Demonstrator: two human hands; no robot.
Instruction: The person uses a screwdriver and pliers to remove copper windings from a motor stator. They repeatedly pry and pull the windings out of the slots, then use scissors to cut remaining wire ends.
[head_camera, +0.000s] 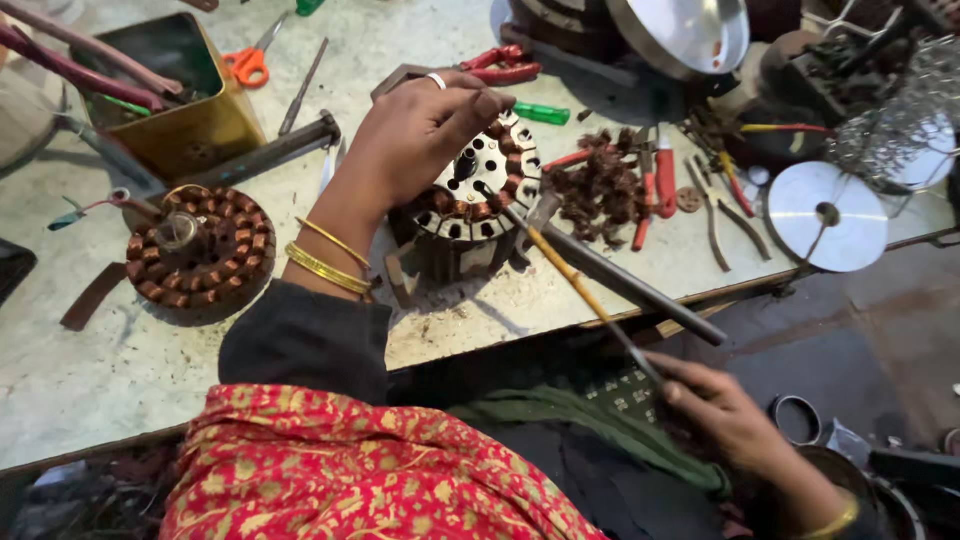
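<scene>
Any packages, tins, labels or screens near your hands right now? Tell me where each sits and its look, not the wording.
Tin box: far left of the table, open, rectangular, golden-yellow outside, dark green inside, with tools sticking out.
No labels, signs or screens can be made out.

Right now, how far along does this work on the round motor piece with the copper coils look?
A heap of pulled reddish wire scraps already lies on the bench beside the stator. In hand: the left hand holds the stator tilted up on edge while the right hand works a thin rod into its slots. Copper coils show around its rim, and a second wound stator lies untouched to the left.
</scene>
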